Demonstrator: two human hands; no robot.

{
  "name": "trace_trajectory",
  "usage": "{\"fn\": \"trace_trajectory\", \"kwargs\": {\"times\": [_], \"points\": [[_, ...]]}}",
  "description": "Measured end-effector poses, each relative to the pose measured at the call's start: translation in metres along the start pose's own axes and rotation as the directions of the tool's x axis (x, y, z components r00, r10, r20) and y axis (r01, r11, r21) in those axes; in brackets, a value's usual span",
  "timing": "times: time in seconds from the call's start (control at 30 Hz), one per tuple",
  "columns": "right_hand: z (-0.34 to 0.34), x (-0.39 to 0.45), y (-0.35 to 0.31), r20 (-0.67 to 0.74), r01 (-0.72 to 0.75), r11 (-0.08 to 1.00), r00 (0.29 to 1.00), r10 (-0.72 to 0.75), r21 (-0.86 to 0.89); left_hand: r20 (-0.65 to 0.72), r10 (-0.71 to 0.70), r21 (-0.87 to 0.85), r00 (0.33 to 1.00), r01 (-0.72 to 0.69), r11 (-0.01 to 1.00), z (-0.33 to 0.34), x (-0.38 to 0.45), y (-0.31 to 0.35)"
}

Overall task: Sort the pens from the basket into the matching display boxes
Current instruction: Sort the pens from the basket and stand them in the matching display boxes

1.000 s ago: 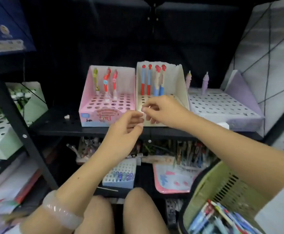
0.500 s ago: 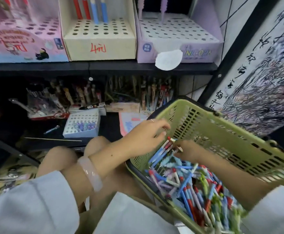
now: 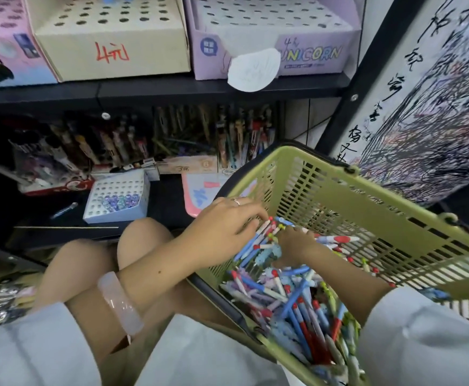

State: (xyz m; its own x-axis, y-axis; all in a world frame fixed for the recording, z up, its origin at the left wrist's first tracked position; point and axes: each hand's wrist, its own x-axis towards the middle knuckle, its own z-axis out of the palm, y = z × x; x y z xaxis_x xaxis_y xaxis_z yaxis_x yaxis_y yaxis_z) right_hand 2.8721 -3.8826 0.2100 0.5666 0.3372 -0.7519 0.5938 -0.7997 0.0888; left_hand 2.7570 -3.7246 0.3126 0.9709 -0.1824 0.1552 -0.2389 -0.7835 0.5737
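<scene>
A green plastic basket [image 3: 367, 196] sits at my right, full of loose pens [image 3: 297, 305], mostly blue with red caps. My left hand [image 3: 225, 227] reaches over the basket's near rim, its fingers curled round a few blue-and-white pens at the top of the pile. My right hand [image 3: 294, 243] is inside the basket just beside it and grips some pens, one of which sticks out to the right. On the shelf above stand a pink display box [image 3: 2, 43], a cream display box [image 3: 110, 37] and a lilac Unicorn display box [image 3: 272, 32], all with rows of holes.
A round white label [image 3: 252, 69] hangs from the lilac box. The lower shelf holds a small white box of beads [image 3: 117, 197], a pink card [image 3: 199, 195] and packed pens [image 3: 236, 140]. A scribbled sheet [image 3: 428, 115] hangs on the right. My knees [image 3: 102, 254] are below.
Both hands left the cream box on the shelf and dropped into the basket. My view tilted down and right. Since half a second ago the hands have drawn closer together among the pens.
</scene>
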Motion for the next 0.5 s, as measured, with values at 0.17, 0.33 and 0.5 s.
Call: {"fn": "trace_trajectory", "kwargs": {"times": [0.17,0.33,0.5], "points": [[-0.003,-0.013,-0.017,0.148,0.094,0.991,0.986,-0.08,-0.093,-0.016,-0.001,-0.016,1.0,0.001,1.0,0.0,0.001,0.0],[-0.004,-0.015,-0.033,0.175,0.131,0.981,0.979,-0.106,-0.142,-0.02,-0.017,-0.043,1.0,0.017,0.999,0.0,-0.002,0.0],[-0.009,-0.016,-0.026,0.231,0.192,0.981,0.956,-0.182,-0.023,0.008,-0.055,-0.063,0.998,0.055,0.997,-0.001,-0.001,0.001]]}}
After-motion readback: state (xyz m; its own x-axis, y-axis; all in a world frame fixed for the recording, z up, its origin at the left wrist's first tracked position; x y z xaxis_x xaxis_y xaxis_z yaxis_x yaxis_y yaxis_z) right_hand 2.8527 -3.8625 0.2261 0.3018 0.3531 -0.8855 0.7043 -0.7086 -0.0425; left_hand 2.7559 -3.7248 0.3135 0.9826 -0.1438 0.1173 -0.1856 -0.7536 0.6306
